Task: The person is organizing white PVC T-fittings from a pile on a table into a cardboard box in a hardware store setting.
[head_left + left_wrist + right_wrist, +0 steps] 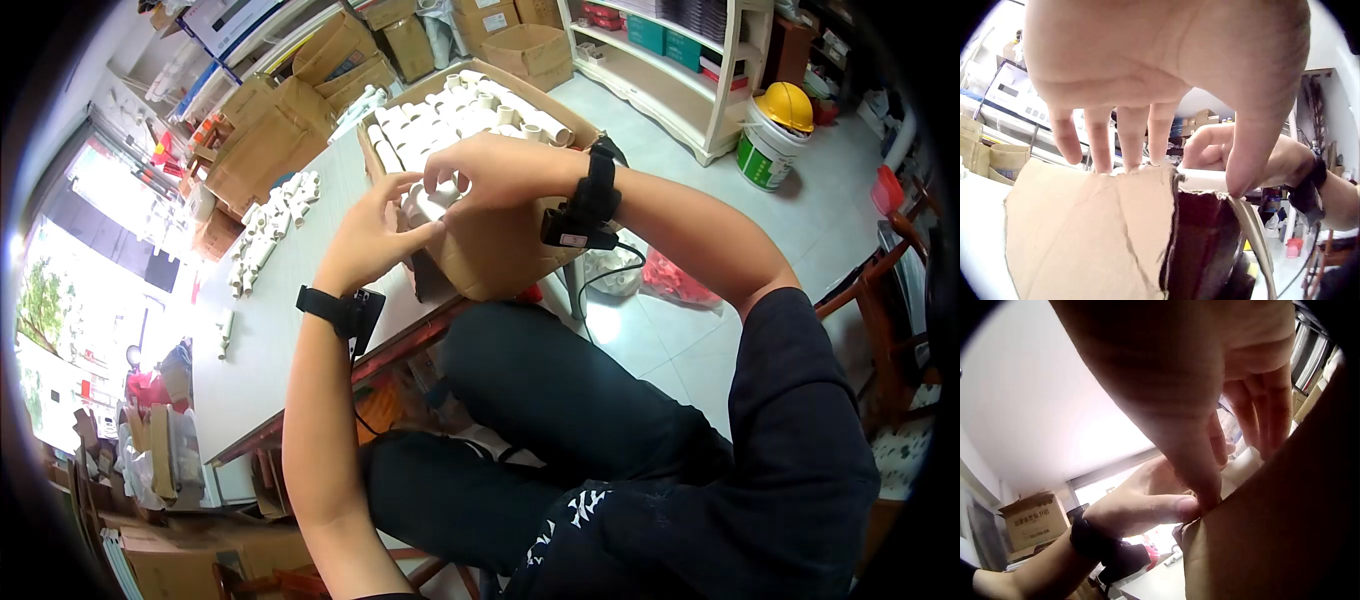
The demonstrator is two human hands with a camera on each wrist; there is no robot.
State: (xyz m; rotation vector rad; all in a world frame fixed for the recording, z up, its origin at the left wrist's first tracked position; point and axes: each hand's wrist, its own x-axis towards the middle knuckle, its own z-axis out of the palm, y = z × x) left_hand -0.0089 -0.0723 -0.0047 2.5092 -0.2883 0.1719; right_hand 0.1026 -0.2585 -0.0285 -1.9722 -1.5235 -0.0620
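Observation:
A cardboard box [500,250] full of white plastic pipe fittings [452,105] stands at the table's edge. Both hands are at its near left corner. The left hand [368,238] spreads over the rim, its fingers fairly straight, pointing down behind the cardboard flap [1091,225] in the left wrist view. Its thumb comes down at the torn edge, beside a white piece [1204,179]. From the other side the right hand [500,170] reaches in with bent fingers, a white pipe fitting [1242,467] between its thumb and fingers. The box wall partly hides the fingertips.
More white fittings [270,225] lie on the white table [310,350] at left. Cardboard boxes [265,145] are stacked behind. A white shelf [650,75] and a bucket with a yellow helmet [785,107] stand at right. Bagged red pieces [678,280] lie on the floor.

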